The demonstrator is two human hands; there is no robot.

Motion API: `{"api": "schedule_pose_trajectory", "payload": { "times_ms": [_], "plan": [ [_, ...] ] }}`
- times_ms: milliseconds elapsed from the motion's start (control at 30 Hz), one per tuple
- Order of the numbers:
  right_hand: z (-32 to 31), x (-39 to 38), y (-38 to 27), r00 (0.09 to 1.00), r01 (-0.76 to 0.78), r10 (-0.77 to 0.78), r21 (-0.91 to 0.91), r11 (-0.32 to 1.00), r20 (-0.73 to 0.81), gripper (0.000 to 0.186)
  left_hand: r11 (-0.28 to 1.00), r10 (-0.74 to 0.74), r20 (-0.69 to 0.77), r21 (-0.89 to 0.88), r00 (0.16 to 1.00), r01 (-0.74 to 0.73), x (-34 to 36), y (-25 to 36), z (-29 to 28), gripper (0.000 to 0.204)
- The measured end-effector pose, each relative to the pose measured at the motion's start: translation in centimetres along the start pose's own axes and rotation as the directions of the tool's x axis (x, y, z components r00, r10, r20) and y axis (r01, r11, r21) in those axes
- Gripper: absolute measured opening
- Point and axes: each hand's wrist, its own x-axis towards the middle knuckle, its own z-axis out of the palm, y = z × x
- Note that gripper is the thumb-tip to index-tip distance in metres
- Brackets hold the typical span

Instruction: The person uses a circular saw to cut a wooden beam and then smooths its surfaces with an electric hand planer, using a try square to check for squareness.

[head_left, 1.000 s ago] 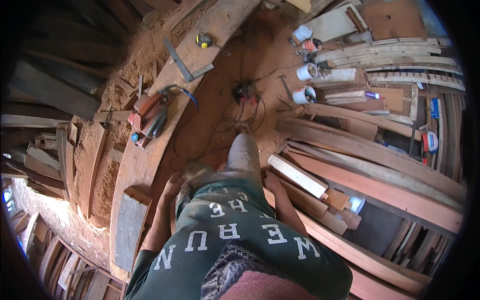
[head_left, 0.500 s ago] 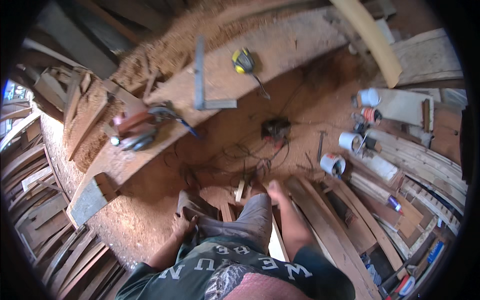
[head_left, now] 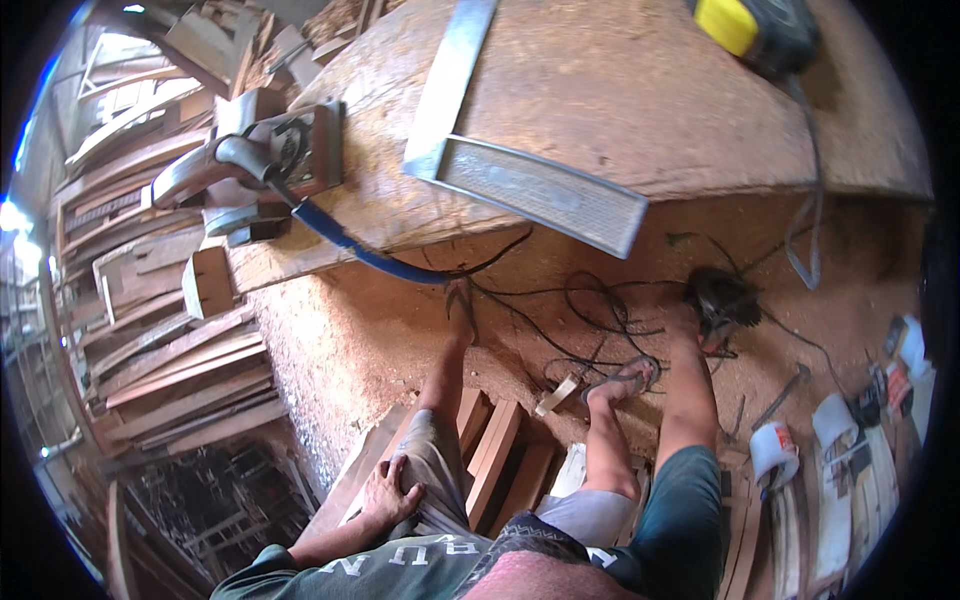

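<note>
My left hand [head_left: 392, 492] lies on my left thigh, fingers stretched out and holding nothing. My right arm reaches down and forward to the floor, where my right hand [head_left: 681, 312] is at the near-left side of a dark circular saw [head_left: 722, 296] with a toothed blade. Shade and the saw hide the fingers, so their grip cannot be made out. Black cord [head_left: 600, 290] lies in loops left of the saw. On the bench beyond, a metal try square [head_left: 545, 190] lies flat, with a yellow and black tape measure [head_left: 765, 32] to its right.
A power planer [head_left: 300, 150] with a blue-sleeved cord [head_left: 365, 258] sits at the left of the wooden bench [head_left: 620, 110]. Wood planks [head_left: 495, 450] lie under my legs. White buckets [head_left: 775, 455] and a hammer [head_left: 780, 395] are at right. Stacked boards [head_left: 190, 360] fill the left.
My right hand has moved from beside my right knee forward to the circular saw. My view has come closer to the bench and turned. The left hand stays on my thigh.
</note>
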Motion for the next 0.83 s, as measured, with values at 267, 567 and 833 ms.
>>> {"api": "schedule_pose_trajectory", "payload": {
  "times_ms": [267, 567, 833],
  "plan": [
    [-5.4, -10.6, 3.8, 0.990, -0.081, 0.093, -0.109, 0.991, 0.107, 0.085, 0.992, -0.058, 0.091, -0.111, 0.994, 0.068, -2.5, -0.7, -1.8, 0.082],
    [-9.7, -23.8, 2.5, 0.917, -0.361, 0.234, 0.420, 0.832, 0.324, 0.055, 0.662, -0.107, -0.664, -0.603, 0.740, -0.445, 4.7, -10.1, -22.7, 0.027],
    [4.8, -32.2, -9.4, 0.920, -0.199, 0.357, 0.586, 0.785, -0.165, 0.049, 0.114, 0.230, -0.653, -0.718, 0.721, -0.687, 26.7, -3.5, -58.8, 0.042]
  ]
}}
